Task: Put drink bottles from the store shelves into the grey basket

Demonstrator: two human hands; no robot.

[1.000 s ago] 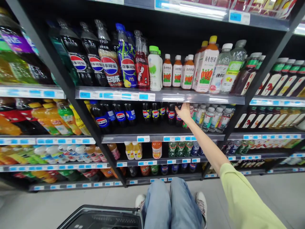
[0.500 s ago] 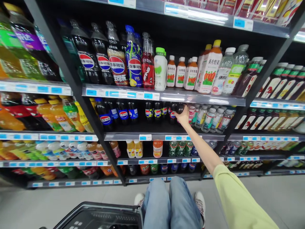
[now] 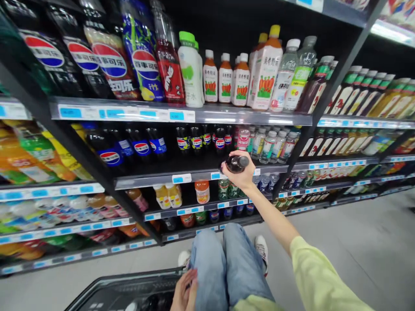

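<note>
At the lower edge of the view, the left hand (image 3: 184, 290) sits between a dark basket (image 3: 136, 274) and the knees (image 3: 209, 263) in blue jeans, its fingers loosely curved; whether they grip or touch anything cannot be told. Dark things lie in the basket, cut off by the picture's edge. Farther out, past a pale shoe (image 3: 261, 250), the right arm in a yellow-green sleeve (image 3: 319, 272) stretches forward, and the right hand (image 3: 249, 176) has its fingers wrapped around a dark bottle (image 3: 233, 164), cap toward the viewer. The bottle is in front of the middle shelf (image 3: 152, 181), clear of the row behind. On that shelf stand small cola bottles (image 3: 219, 141) and, to their right, clear bottles with pale caps (image 3: 268, 147). The upper shelf (image 3: 227, 115) carries carrot-labelled bottles (image 3: 240, 84) beside a green-capped white bottle (image 3: 189, 71).
</note>
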